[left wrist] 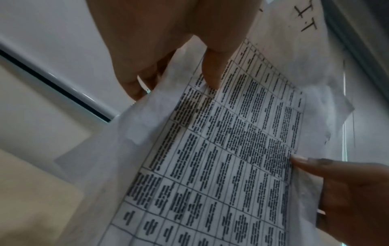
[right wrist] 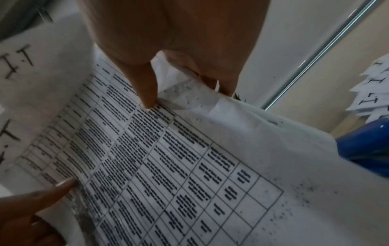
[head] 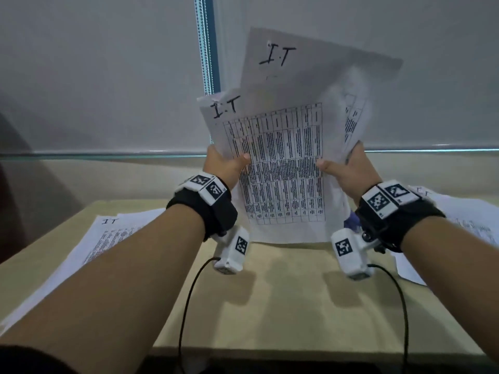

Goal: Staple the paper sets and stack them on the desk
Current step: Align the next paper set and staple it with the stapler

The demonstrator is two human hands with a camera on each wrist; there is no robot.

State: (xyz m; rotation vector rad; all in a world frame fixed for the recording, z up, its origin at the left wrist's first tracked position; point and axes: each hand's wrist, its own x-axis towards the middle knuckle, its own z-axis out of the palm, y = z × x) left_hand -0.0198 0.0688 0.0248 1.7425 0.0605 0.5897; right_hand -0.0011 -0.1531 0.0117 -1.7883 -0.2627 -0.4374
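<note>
Both hands hold one paper set [head: 280,163] upright above the desk [head: 283,292]: left hand [head: 224,163] pinches its left edge, right hand [head: 348,171] its right. Step, judged: squaring sheets before stapling; next needs even edges. Handwritten "I.T" tops two sheets; table text unreadable.

The printed rows on the held paper set [head: 280,163] are too blurred to read. Fingers of both hands lie hidden behind it. Sheets [head: 464,225] at the table's [head: 283,292] right edge are cut off.
</note>
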